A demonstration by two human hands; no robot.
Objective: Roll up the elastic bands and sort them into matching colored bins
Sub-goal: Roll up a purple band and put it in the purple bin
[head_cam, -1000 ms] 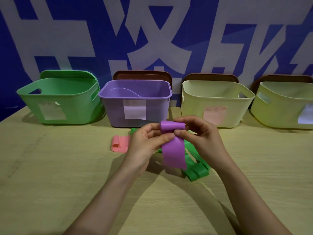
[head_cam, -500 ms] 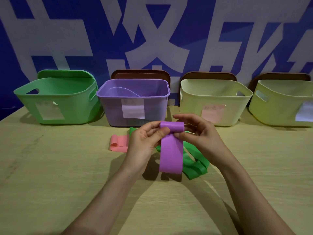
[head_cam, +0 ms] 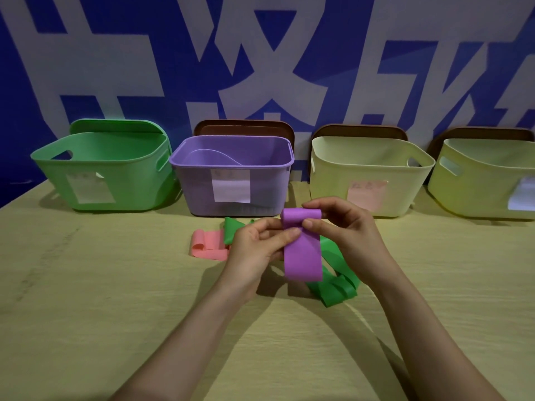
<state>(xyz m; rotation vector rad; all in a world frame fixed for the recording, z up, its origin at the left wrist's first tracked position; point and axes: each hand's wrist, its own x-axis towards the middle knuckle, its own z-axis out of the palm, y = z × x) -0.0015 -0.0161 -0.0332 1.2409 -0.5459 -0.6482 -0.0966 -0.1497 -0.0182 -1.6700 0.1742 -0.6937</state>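
Note:
Both hands hold a purple elastic band (head_cam: 302,253) above the table. Its top end is curled into a small roll, and the rest hangs down flat. My left hand (head_cam: 257,250) pinches the band's left side just under the roll. My right hand (head_cam: 344,230) grips the roll from the right. A green band (head_cam: 337,282) lies loose on the table behind and below the purple one. A pink band (head_cam: 207,244) lies flat to the left. A green bin (head_cam: 104,166), a purple bin (head_cam: 231,169) and two pale yellow bins (head_cam: 367,169) (head_cam: 489,180) stand in a row at the back.
Each bin carries a paper label on its front. Lids lean upright behind the bins against a blue and white wall. The wooden table (head_cam: 86,299) stretches wide in front of the bins.
The roll at the top of the purple band has grown slightly and the hanging tail has shortened. Both hands stay at about the same spot.

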